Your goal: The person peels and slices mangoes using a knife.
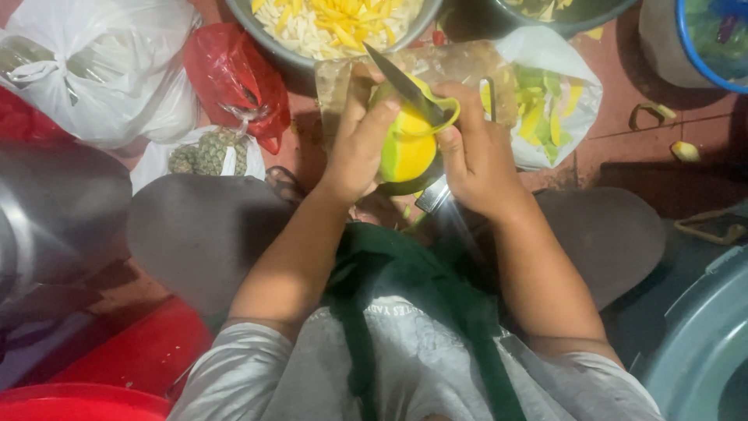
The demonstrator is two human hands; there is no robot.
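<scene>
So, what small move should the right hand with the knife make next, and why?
Probably draw the knife further around the mango: a strip of peel hangs loose, yet green skin remains on its left side. The left hand could turn the fruit toward the right hand.

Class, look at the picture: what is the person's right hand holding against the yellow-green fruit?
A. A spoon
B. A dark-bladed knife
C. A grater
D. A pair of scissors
B: the right hand holds a knife whose dark blade lies across the mango, which the left hand steadies.
</scene>
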